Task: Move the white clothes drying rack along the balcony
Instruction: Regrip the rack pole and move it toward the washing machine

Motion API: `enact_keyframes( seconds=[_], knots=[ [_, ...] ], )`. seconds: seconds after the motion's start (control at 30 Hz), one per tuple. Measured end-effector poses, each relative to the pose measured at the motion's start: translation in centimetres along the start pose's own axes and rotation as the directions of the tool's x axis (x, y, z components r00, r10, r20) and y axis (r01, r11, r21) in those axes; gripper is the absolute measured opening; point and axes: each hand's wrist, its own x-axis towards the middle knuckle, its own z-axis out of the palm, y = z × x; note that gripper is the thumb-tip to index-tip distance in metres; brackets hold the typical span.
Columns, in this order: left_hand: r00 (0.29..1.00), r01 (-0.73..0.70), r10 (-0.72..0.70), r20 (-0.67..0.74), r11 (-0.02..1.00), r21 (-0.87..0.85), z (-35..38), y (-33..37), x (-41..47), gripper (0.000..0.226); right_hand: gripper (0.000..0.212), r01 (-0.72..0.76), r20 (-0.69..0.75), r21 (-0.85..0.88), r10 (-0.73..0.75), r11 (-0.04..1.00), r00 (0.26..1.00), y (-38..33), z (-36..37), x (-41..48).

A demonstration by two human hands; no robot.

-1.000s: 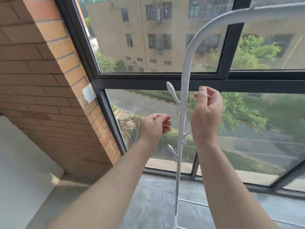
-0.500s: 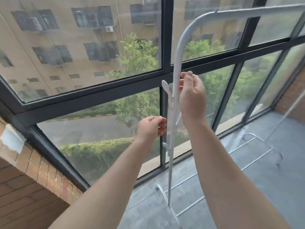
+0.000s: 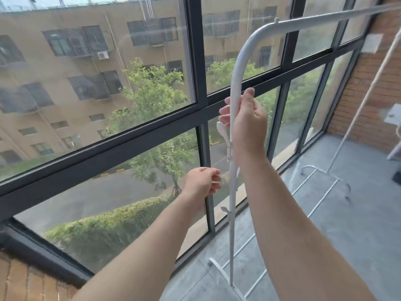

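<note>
Both hands on the white rack [image 3: 235, 83]: right hand [image 3: 249, 124] wrapped round its upright, left hand [image 3: 200, 183] pinching a half-hidden side peg.

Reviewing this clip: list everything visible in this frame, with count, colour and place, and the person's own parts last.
Rack: one, white, standing on the floor by the window, its top bar running to the upper right.
Hooks: at least three, white, on the rack's near post.
Window frame: one, dark grey, along the left and centre.
Floor: grey, lower right.
Brick wall: red-brown, far right; another patch at the lower left corner.
Building: one, tan, outside, upper left.
Trees: green, outside, centre.
Hedge: green, outside, lower left.
Left hand: one, pinching a small white piece beside the post.
Right hand: one, wrapped around the post.
</note>
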Motion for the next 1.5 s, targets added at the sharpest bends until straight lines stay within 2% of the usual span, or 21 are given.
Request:
enact_keyframes(
  seconds=[0.17,0.27,0.37,0.47,0.57,0.67,0.73,0.8,0.9,1.03,1.17,1.33,1.4,1.5],
  knots=[
    [0.980,0.103,-0.100,0.173,0.995,-0.007,0.7,0.9,1.7,0.012,0.067,-0.047,-0.023,0.039,0.048,0.998,0.999,0.3,1.0,0.9],
    [0.962,0.038,-0.059,0.266,0.996,0.084,1.8,2.1,2.8,0.017,0.069,-0.071,-0.059,-0.004,0.071,0.997,0.996,0.1,1.5,1.3],
    [0.930,-0.050,-0.001,0.367,0.990,0.129,3.0,2.6,3.6,0.031,0.057,-0.069,-0.138,-0.055,0.061,0.996,0.989,0.0,2.1,1.4],
    [0.868,-0.049,0.017,0.496,0.997,0.052,3.3,2.5,3.9,0.041,0.045,-0.041,-0.204,-0.060,0.028,0.997,0.979,-0.2,2.6,1.5],
    [0.812,-0.023,-0.003,0.583,0.999,0.037,3.4,1.7,5.6,0.038,0.040,0.013,-0.254,-0.091,-0.036,0.996,0.967,0.6,3.3,1.6],
    [0.796,0.018,-0.027,0.605,1.000,0.021,4.2,1.0,6.5,0.038,0.040,0.062,-0.255,-0.121,-0.091,0.991,0.963,1.2,3.6,1.9],
    [0.761,-0.012,-0.006,0.649,1.000,0.022,4.5,0.6,7.0,0.038,0.035,0.094,-0.295,-0.096,-0.118,0.991,0.948,1.7,4.0,2.1],
    [0.743,-0.005,0.021,0.669,1.000,-0.026,4.8,0.5,7.0,0.036,0.045,0.101,-0.322,-0.071,-0.119,0.992,0.939,1.9,3.9,2.5],
    [0.717,0.084,-0.040,0.696,0.996,-0.030,4.7,0.5,7.4,0.036,0.055,0.130,-0.356,-0.047,-0.138,0.990,0.924,2.1,4.4,2.4],
    [0.675,0.134,-0.082,0.733,0.991,-0.013,4.2,0.8,7.4,0.035,0.051,0.078,-0.382,-0.096,-0.109,0.992,0.918,2.3,4.7,2.0],
    [0.658,0.129,-0.118,0.743,0.991,0.044,3.8,0.8,7.4,0.034,0.050,0.058,-0.394,-0.059,-0.076,0.997,0.916,2.1,4.5,1.7],
    [0.636,0.172,-0.277,0.720,0.961,0.218,4.1,0.1,7.8,0.033,0.049,0.059,-0.375,-0.062,-0.078,0.996,0.924,2.0,4.2,1.7],
    [0.613,0.237,-0.401,0.681,0.915,0.325,4.3,0.1,8.1,0.031,0.048,0.060,-0.380,-0.067,-0.081,0.996,0.921,2.0,4.0,1.7],
    [0.543,0.355,-0.590,0.597,0.806,0.473,4.2,-0.4,8.7,0.026,0.044,0.059,-0.374,-0.074,-0.083,0.995,0.924,2.0,4.0,1.5]
  ],
)
